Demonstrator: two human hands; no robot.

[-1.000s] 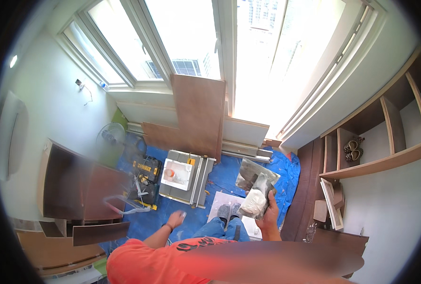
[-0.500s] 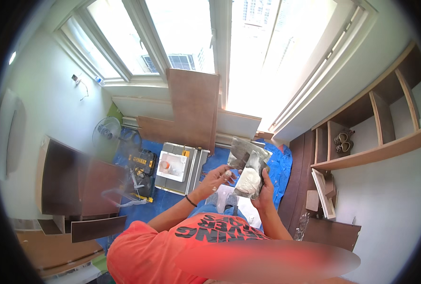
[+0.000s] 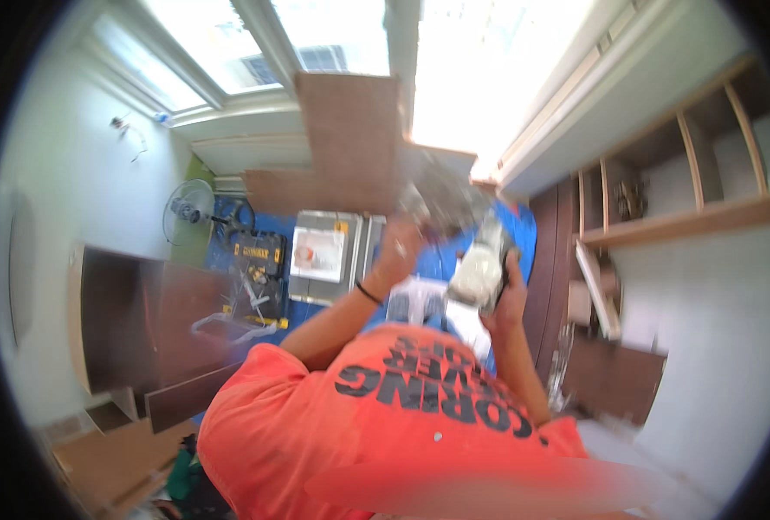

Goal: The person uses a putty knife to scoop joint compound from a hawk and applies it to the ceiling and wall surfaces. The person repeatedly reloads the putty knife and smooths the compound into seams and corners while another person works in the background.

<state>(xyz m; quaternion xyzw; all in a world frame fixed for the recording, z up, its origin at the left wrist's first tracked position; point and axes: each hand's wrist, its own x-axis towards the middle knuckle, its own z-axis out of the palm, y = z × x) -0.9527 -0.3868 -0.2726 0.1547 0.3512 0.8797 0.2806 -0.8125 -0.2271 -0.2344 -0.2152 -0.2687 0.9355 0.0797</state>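
My left hand [image 3: 400, 250] is smeared by motion, with fingers closed at the near edge of a broad, grey, flat trowel [image 3: 454, 195]. The trowel's handle is hidden, and its blade blurs against the bright window. My right hand [image 3: 508, 299] grips a grey, narrow plate [image 3: 492, 232] from its right side, with the thumb along the edge. A thick lump of white paste [image 3: 477, 273] lies on this plate. The two tools are held in front of my chest, the trowel beyond and to the left of the plate.
A white tray [image 3: 295, 270] with an orange-and-white item stands on a grey bench at front left. An open black tool case [image 3: 259, 251] and a fan [image 3: 189, 211] are left of it. Brown boards [image 3: 346, 143] lean under the windows. Shelving [image 3: 653, 208] lines the right wall.
My left hand and the trowel have moved up and away, further from the paste-covered plate. My right hand still holds the plate. The whole view has shifted as my head moved.
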